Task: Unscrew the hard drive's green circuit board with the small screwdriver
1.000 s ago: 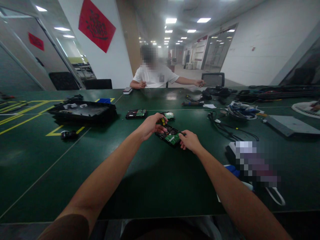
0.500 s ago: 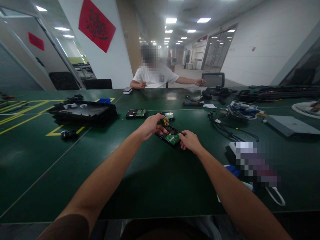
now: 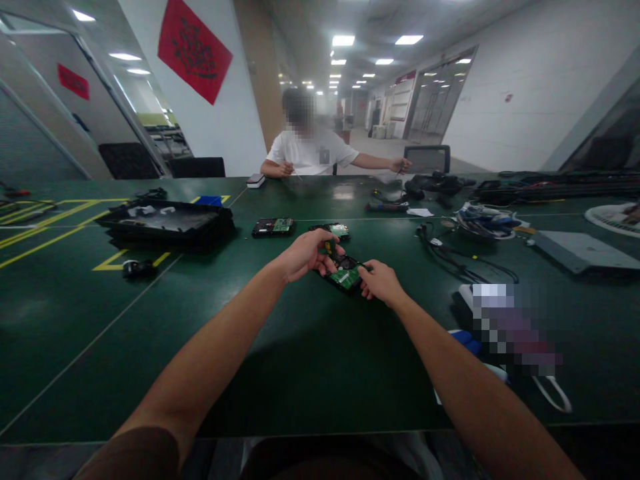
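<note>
A black hard drive with a green circuit board (image 3: pixel 347 275) lies on the green table (image 3: pixel 280 347) in front of me. My left hand (image 3: pixel 306 256) is closed around a small screwdriver with a yellow and black handle (image 3: pixel 330 247), its tip down on the drive's far end. My right hand (image 3: pixel 381 283) grips the drive's right near edge with bent fingers and holds it in place.
Two more hard drives (image 3: pixel 273 227) (image 3: pixel 334 231) lie just beyond. A black tray (image 3: pixel 167 223) sits at the left, a tangle of cables (image 3: pixel 450 250) and a grey flat box (image 3: pixel 580 250) at the right. A person in a white shirt (image 3: pixel 310 153) sits across the table.
My left hand has shifted slightly right and down over the drive with the screwdriver. The right hand and drive have stayed put.
</note>
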{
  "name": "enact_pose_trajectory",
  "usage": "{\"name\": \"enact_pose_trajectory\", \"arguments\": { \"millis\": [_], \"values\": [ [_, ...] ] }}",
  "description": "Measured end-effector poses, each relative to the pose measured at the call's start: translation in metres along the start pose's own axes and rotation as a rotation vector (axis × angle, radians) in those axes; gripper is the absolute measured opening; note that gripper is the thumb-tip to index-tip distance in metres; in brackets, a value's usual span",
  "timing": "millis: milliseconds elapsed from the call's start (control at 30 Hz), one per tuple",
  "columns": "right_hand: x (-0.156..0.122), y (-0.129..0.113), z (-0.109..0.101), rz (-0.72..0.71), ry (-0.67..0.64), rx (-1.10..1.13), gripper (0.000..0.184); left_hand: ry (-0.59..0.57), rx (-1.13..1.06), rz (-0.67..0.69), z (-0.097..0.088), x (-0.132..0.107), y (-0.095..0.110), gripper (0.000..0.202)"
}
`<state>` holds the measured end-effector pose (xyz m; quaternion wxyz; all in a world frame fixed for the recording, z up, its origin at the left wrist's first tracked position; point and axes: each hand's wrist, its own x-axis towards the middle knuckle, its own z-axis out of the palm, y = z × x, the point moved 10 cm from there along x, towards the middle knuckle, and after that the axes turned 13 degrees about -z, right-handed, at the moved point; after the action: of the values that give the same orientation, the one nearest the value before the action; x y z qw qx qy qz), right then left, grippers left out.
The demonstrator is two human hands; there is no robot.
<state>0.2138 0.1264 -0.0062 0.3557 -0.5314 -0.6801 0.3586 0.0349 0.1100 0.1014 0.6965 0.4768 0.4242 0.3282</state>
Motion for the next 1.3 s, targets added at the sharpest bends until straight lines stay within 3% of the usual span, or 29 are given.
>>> {"name": "enact_pose_trajectory", "arguments": {
  "millis": [200, 367, 633, 867, 1100, 1300],
  "values": [
    [0.000, -0.001, -0.001, 0.008, 0.007, 0.003, 0.025, 0.141, -0.032, 0.065, -0.015, -0.002, 0.007, 0.026],
    [0.001, 0.003, 0.000, 0.007, 0.004, 0.003, 0.026, 0.045, -0.046, 0.008, -0.007, 0.001, 0.002, 0.031],
    [0.002, 0.007, 0.001, -0.002, -0.003, -0.008, 0.028, 0.138, -0.022, 0.051, -0.017, 0.001, 0.005, 0.028],
    [0.002, 0.006, 0.001, 0.015, -0.018, -0.010, 0.029, 0.038, -0.027, 0.015, -0.005, 0.001, 0.002, 0.027],
    [0.001, 0.001, 0.000, 0.014, 0.002, -0.007, 0.023, 0.233, 0.027, 0.122, -0.026, 0.001, 0.008, 0.024],
    [0.000, 0.000, -0.001, 0.004, 0.005, -0.019, 0.022, 0.070, -0.043, 0.041, -0.007, 0.002, 0.003, 0.027]
  ]
}}
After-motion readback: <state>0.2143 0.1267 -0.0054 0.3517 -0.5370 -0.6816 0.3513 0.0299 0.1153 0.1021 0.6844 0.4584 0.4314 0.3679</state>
